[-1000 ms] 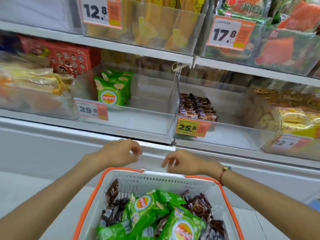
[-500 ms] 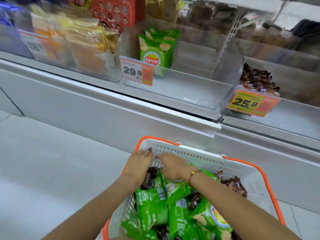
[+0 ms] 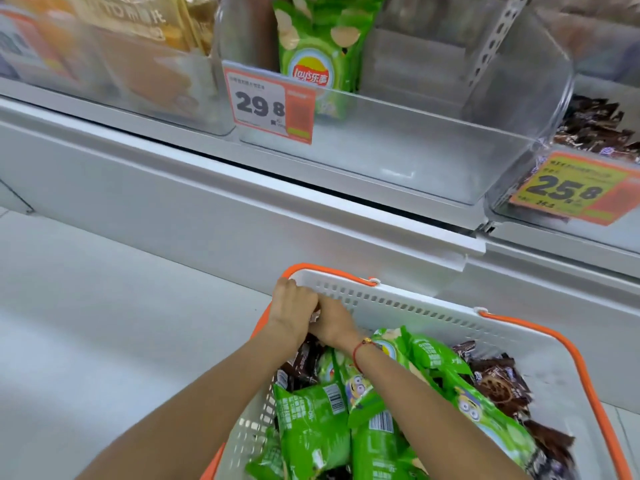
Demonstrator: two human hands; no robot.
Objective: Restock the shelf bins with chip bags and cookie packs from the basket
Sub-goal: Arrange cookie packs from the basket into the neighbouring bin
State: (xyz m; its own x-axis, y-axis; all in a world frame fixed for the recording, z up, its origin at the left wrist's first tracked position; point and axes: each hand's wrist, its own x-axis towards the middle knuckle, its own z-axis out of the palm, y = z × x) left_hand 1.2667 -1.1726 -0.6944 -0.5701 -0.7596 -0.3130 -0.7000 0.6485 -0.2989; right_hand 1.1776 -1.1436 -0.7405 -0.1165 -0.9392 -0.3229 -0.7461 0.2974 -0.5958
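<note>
I see a pale grey floor (image 3: 104,323) and a white shelf (image 3: 242,209) with clear bins; the basket (image 3: 433,308), white with orange handles, stands just below the shelf. Above the basket, the middle bin (image 3: 415,150) has a tag (image 3: 270,102) reading 29.8 and holds green chip bags (image 3: 311,50); I can count two, perhaps more behind. The bin to its right, with the 25.8 tag (image 3: 571,188), holds brown cookie packs (image 3: 595,126), too many to count. In the basket I count about six chip bags and several cookie packs. Compared with half a second ago, both hands have moved to the basket's far left corner: the left hand (image 3: 294,306) and right hand (image 3: 332,322) touch each other, fingers curled around a small dark pack (image 3: 315,316), mostly hidden.
</note>
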